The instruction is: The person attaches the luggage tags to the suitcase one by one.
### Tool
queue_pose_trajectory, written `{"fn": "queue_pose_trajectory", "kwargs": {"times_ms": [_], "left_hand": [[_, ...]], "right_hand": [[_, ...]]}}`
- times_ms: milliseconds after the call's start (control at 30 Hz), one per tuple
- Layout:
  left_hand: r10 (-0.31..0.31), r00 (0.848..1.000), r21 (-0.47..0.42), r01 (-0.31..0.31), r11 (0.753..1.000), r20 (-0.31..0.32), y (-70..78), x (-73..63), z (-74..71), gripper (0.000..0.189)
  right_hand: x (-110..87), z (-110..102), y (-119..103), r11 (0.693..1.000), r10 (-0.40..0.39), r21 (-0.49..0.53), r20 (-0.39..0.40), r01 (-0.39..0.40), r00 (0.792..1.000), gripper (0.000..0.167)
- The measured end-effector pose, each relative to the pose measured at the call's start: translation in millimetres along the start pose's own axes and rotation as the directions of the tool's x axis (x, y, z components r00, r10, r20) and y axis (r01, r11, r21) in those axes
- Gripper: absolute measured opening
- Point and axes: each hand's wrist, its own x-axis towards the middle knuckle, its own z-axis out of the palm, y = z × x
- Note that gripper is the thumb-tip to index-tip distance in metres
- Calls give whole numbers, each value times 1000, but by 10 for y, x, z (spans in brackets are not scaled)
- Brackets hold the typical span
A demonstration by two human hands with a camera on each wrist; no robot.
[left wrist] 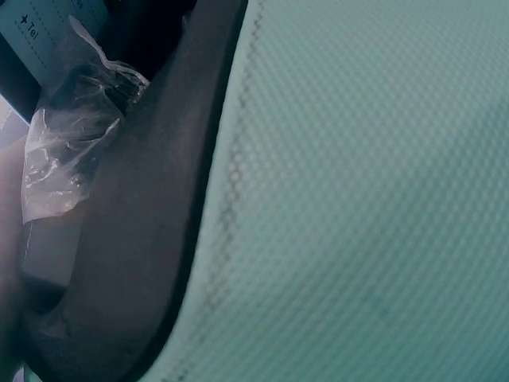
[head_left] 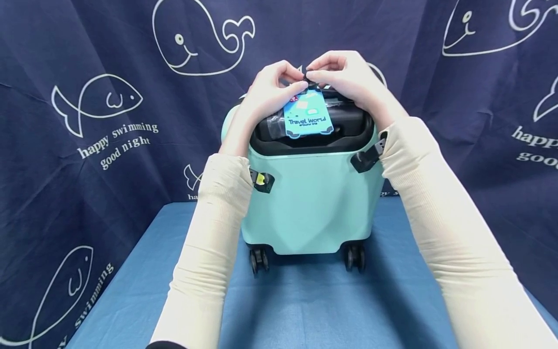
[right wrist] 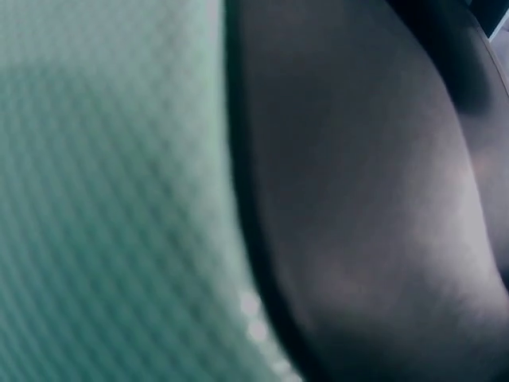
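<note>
A mint-green suitcase (head_left: 311, 203) stands upright on its black wheels in the head view. A blue luggage tag (head_left: 307, 116) printed "Travel World" hangs against its black recessed handle area (head_left: 348, 123). My left hand (head_left: 276, 89) pinches the tag's black strap (head_left: 310, 82) just above the card, thumb and fingertips together. From the other side my right hand (head_left: 344, 75) pinches the same strap. The fingertips nearly meet and partly hide the strap's end. In the left wrist view the tag's other face (left wrist: 32, 32) shows "Tel". The right wrist view holds mostly suitcase shell (right wrist: 111, 191).
Crinkled clear plastic film (left wrist: 71, 143) wraps part of the handle (left wrist: 48, 255). Beneath the suitcase lies a blue cloth-covered table (head_left: 305, 305). Close behind hangs a navy curtain (head_left: 113, 43) with white whale and fish drawings. Black wrist devices (head_left: 263, 182) sit by both cuffs.
</note>
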Motion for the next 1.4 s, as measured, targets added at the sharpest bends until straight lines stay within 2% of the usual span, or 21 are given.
{"fn": "queue_pose_trajectory", "kwargs": {"times_ms": [233, 433, 567, 667, 833, 967, 1200, 1300, 1400], "left_hand": [[-1, 1000, 20, 1, 1000, 9, 6, -2, -2, 25], [-25, 1000, 3, 25, 1000, 18, 21, -9, -18, 25], [-15, 1000, 9, 15, 1000, 26, 17, -18, -22, 26], [-5, 1000, 11, 5, 1000, 30, 11, -24, -24, 26], [5, 1000, -2, -5, 1000, 28, 6, -21, -18, 26], [17, 1000, -15, -17, 1000, 19, 3, -19, -5, 26], [61, 998, -23, -61, 998, -17, -9, -23, -5, 24], [60, 998, -35, -61, 998, -26, -14, -23, -6, 24], [56, 998, -43, -57, 997, -29, -18, -22, -10, 25]], "right_hand": [[0, -7, 18, 1000, -3, -18, -32, 2, 999, 6], [2, -5, 16, 1000, 11, 23, -47, -10, 999, 12], [5, 2, 11, 999, 9, 42, -50, -7, 999, 2], [6, 6, 10, 998, 11, 59, -50, -8, 999, 9], [1, -3, 12, 999, 17, 40, -50, -15, 999, 3], [4, -5, 4, 999, 52, 3, -51, -52, 997, 12], [2, -4, -26, 975, 146, -166, -29, -149, 989, 40], [3, -2, -22, 970, 145, -194, -13, -145, 989, 42], [3, -4, -12, 979, 106, -176, 10, -103, 994, 38]]}}
